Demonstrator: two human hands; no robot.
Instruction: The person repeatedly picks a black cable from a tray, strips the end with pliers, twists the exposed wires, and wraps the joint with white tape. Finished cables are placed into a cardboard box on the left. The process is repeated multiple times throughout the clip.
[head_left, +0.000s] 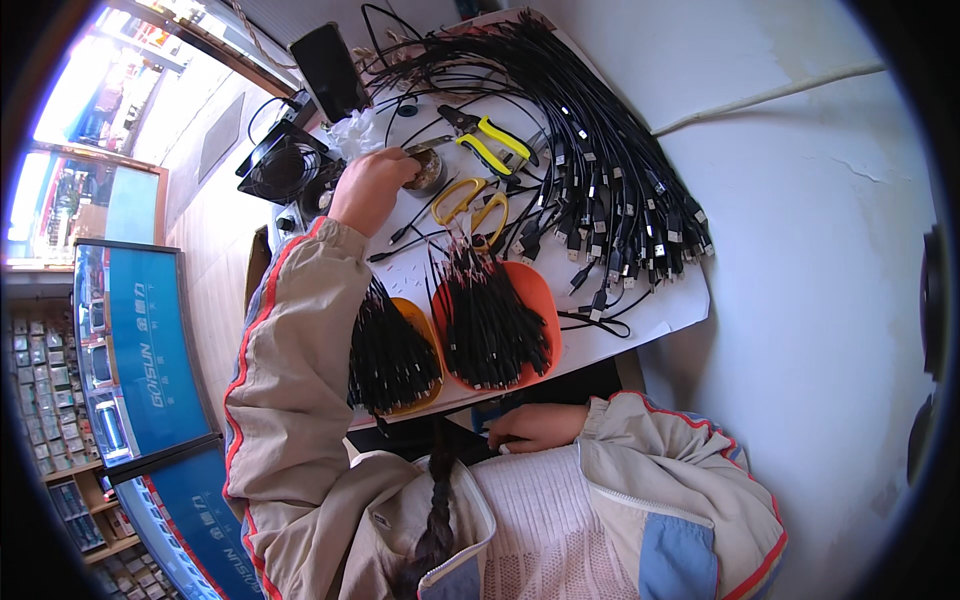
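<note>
Over the table, my left hand (370,188) reaches out, its fingers pinched together at the rim of a small round tin (431,178). A thin metal piece shows beside the fingertips; what the fingers hold is too small to make out. My right hand (540,427) is low in front of me, just below the table's near edge, with curled fingers partly hidden. Between my arms, an orange tray (549,318) and a yellow tray (424,330) hold bundles of short black cables (490,335) with bare wire ends pointing away from me.
Yellow-handled scissors (456,200) and wire strippers (488,150) lie past the trays. A large pile of black USB cables (610,190) covers the right side. Farther left are a small black fan (285,170) and a phone (328,70). A white wall (800,250) borders the right.
</note>
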